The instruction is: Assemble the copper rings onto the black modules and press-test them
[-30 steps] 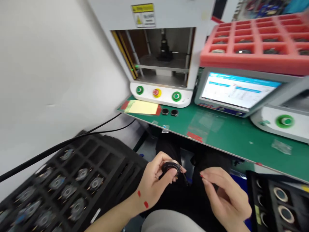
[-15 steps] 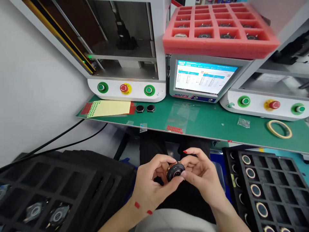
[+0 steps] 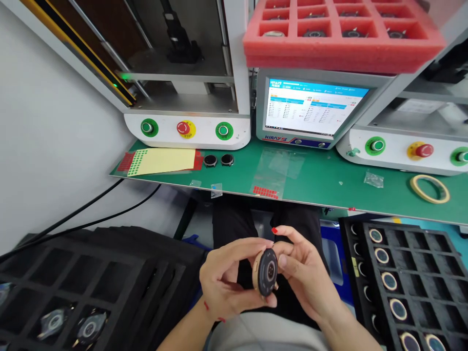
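My left hand (image 3: 226, 278) grips a round smartwatch case (image 3: 267, 273) by its rim, thumb below and fingers above. The case has a gold side and a black back with a round sensor area facing right, tilted nearly on edge. My right hand (image 3: 302, 268) is at the right rim of the case, its thumb and bent fingers closed against the edge. Its index finger stretches out above, with a small red sticker (image 3: 274, 230) at the tip. Small red pieces also cling to my left wrist.
A green bench (image 3: 318, 175) holds two watch cases (image 3: 218, 160), yellow sticker paper (image 3: 163, 161), red stickers (image 3: 265, 192) and a tape roll (image 3: 429, 189). Behind stand button-operated machines and a screen (image 3: 316, 107) under a pink foam tray (image 3: 329, 51). Black foam trays with watch parts flank me left (image 3: 122, 265) and right (image 3: 420, 273).
The watch case has turned more upright, its black back now facing right. My right thumb has come off the back to the rim. The camera view has shifted slightly.
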Demonstrator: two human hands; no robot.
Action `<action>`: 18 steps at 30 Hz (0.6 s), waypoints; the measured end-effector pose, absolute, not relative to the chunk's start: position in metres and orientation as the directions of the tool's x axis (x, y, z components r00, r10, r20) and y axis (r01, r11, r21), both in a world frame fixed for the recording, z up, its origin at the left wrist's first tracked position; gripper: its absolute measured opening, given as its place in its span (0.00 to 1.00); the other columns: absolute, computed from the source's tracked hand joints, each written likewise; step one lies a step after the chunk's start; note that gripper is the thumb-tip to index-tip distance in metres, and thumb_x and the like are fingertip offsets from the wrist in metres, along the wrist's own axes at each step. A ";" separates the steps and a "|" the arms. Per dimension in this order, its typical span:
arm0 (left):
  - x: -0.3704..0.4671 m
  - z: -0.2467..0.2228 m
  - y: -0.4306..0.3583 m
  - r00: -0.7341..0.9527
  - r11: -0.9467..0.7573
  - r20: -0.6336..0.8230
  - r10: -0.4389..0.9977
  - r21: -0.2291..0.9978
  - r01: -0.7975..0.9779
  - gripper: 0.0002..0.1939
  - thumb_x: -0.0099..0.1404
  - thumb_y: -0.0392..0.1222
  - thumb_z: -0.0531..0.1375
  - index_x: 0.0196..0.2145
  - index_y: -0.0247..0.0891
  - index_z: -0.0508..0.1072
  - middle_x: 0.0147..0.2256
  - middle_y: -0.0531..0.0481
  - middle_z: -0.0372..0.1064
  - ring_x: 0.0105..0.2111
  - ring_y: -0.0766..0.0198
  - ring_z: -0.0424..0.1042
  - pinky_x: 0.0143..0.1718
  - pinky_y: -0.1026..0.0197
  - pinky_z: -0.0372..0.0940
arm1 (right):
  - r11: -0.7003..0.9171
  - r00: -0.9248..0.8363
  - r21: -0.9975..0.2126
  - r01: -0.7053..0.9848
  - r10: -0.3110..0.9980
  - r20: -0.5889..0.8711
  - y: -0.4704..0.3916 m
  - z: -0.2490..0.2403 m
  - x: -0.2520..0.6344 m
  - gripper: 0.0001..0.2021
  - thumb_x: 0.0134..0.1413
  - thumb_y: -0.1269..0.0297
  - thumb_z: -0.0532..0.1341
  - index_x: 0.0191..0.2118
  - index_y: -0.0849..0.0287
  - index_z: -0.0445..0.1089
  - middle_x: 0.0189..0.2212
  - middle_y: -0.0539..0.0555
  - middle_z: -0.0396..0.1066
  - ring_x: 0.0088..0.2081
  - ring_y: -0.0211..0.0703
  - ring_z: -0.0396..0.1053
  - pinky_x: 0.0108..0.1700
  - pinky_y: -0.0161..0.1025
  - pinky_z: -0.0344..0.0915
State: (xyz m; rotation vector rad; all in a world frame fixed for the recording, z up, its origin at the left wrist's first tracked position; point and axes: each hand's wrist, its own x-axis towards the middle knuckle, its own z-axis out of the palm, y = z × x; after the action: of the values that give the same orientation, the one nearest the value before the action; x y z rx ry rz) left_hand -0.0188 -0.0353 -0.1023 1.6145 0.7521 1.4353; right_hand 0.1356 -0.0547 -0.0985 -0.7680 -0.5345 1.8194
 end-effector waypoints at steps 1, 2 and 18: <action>-0.020 -0.101 -0.036 0.156 -0.420 0.435 0.887 0.899 -0.121 0.28 0.52 0.51 0.72 0.50 0.43 0.76 0.41 0.43 0.78 0.29 0.61 0.78 0.32 0.62 0.75 | -0.281 -0.174 -0.745 -0.605 0.960 -0.220 -0.054 -0.098 0.137 0.10 0.53 0.63 0.69 0.41 0.55 0.72 0.29 0.50 0.76 0.27 0.35 0.72 0.29 0.31 0.70; -0.020 -0.101 -0.037 0.143 -0.377 0.397 0.907 0.915 -0.148 0.28 0.52 0.53 0.72 0.50 0.43 0.76 0.40 0.43 0.78 0.29 0.61 0.78 0.32 0.61 0.75 | -0.191 -0.092 -0.822 -0.536 0.981 -0.168 -0.054 -0.098 0.138 0.05 0.55 0.65 0.68 0.36 0.57 0.73 0.31 0.51 0.76 0.29 0.35 0.72 0.32 0.32 0.71; -0.028 -0.099 -0.037 0.311 -0.475 0.437 0.844 0.879 0.053 0.32 0.55 0.36 0.71 0.57 0.42 0.71 0.48 0.43 0.73 0.44 0.58 0.75 0.43 0.60 0.75 | 0.169 -0.008 -0.984 0.049 0.986 0.169 -0.067 -0.062 0.148 0.05 0.53 0.73 0.65 0.29 0.56 0.74 0.41 0.54 0.74 0.40 0.40 0.75 0.43 0.35 0.75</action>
State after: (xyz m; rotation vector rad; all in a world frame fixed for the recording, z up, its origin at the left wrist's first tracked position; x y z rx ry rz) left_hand -0.0278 -0.0372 -0.0987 1.7776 0.8059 1.2465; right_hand 0.1476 -0.0668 -0.0618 -1.1165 -1.3237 1.0614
